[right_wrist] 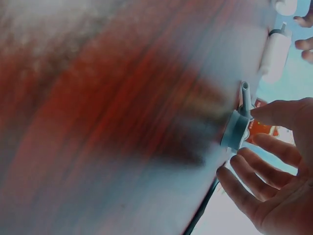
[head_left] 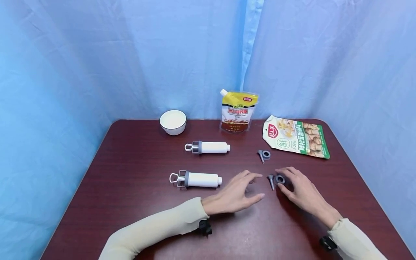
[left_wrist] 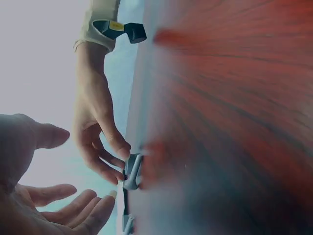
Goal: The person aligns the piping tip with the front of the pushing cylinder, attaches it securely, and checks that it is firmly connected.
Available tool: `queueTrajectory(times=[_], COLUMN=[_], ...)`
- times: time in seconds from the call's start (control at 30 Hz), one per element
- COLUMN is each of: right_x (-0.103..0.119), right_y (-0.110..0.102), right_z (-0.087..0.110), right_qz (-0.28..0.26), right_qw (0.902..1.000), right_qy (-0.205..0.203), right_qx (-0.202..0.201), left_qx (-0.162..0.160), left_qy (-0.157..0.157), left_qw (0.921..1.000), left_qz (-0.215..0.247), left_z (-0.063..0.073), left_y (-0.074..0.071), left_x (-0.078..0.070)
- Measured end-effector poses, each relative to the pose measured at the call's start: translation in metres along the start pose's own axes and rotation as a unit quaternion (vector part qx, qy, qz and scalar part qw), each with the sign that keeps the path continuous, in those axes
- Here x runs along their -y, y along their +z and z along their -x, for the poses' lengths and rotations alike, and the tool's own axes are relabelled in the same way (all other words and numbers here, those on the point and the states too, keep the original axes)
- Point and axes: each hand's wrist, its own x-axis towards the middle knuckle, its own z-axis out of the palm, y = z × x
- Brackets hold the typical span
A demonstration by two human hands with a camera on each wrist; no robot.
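Note:
My right hand (head_left: 300,187) reaches over a grey ring-shaped cap (head_left: 280,179), thumb on its near side and fingers on its far side. In the right wrist view the thumb and fingertips are right at the cap (right_wrist: 234,130), fingers spread. A grey cone-shaped nozzle (head_left: 271,182) lies just left of that cap. My left hand (head_left: 232,195) is held above the table with thumb and fingers apart, nothing between them. Left of it lies a white plunger tube (head_left: 203,180) with a grey collar and loop handle. A similar white plunger tube (head_left: 213,147) lies farther back.
Behind the right hand lie a second grey cap (head_left: 266,155) and nozzle (head_left: 261,156). A white bowl (head_left: 173,126), a standing spouted pouch (head_left: 236,112) and a flat green-and-white food packet (head_left: 297,137) are along the back of the dark red table (head_left: 130,162). Blue curtains (head_left: 182,54) surround it.

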Motion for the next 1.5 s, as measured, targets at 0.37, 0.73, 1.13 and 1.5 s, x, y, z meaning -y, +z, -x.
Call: queueTrajectory(times=[0.37, 0.73, 1.13, 1.5], right_x=[-0.010, -0.012, -0.013, -0.012], right_y=[0.003, 0.000, 0.000, 0.000], right_z=[0.001, 0.005, 0.007, 0.010], right_qz=[0.002, -0.006, -0.012, -0.027], right_qw=[0.9998, 1.0000, 0.9999, 0.9995], right_qy=[-0.016, -0.001, 0.006, 0.014], right_qx=[-0.009, -0.002, -0.001, -0.002], left_qx=[-0.022, -0.014, 0.028, 0.044], left_qy=[-0.027, -0.051, -0.041, -0.030], left_qw=[0.9993, 0.9951, 0.9901, 0.9877], left_qz=[0.011, -0.083, -0.131, -0.147], left_z=[-0.042, -0.075, -0.093, -0.092], left_y=[0.025, 0.040, 0.046, 0.049], left_x=[-0.002, -0.007, -0.011, -0.007])
